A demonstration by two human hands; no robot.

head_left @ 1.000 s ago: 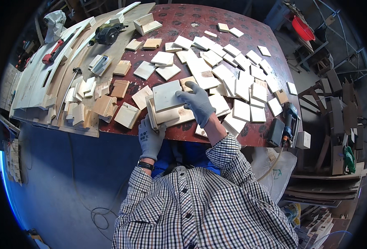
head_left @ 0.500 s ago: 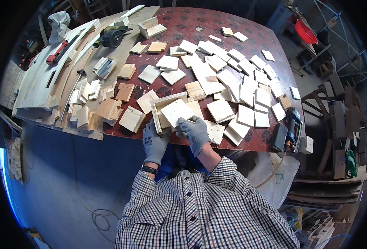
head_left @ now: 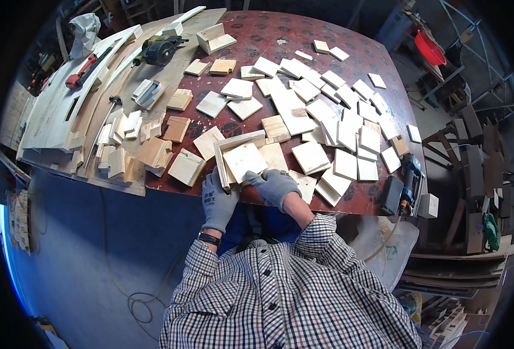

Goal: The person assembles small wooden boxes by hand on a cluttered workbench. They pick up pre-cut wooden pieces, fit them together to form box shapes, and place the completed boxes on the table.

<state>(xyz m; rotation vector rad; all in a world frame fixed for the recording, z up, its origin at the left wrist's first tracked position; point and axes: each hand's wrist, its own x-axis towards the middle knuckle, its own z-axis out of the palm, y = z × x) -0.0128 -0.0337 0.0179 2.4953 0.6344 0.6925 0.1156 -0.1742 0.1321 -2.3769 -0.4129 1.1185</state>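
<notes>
At the near edge of the table, my left hand [head_left: 219,200] in a grey glove is closed on the lower left end of an L-shaped wooden corner frame [head_left: 238,141]. A pale square wooden board [head_left: 244,160] lies inside the angle of that frame, close against its left side. My right hand [head_left: 275,187], also gloved, has its fingers on the board's lower right corner. Its thumb and fingertips are closed there, partly hidden by the board. Other square wooden pieces [head_left: 310,157] lie just to the right.
Many loose wooden squares cover the dark red tabletop [head_left: 321,32]. Toward the right front lies a blue-black power tool [head_left: 409,177] with a hose. On the left are a circular saw [head_left: 159,51], a red tool [head_left: 82,72], a hammer [head_left: 114,101] and stacked offcuts.
My right hand has shifted the square board left and down into the frame's angle, turning it straighter. The hand has rolled so more of its back shows. My left hand keeps its grip.
</notes>
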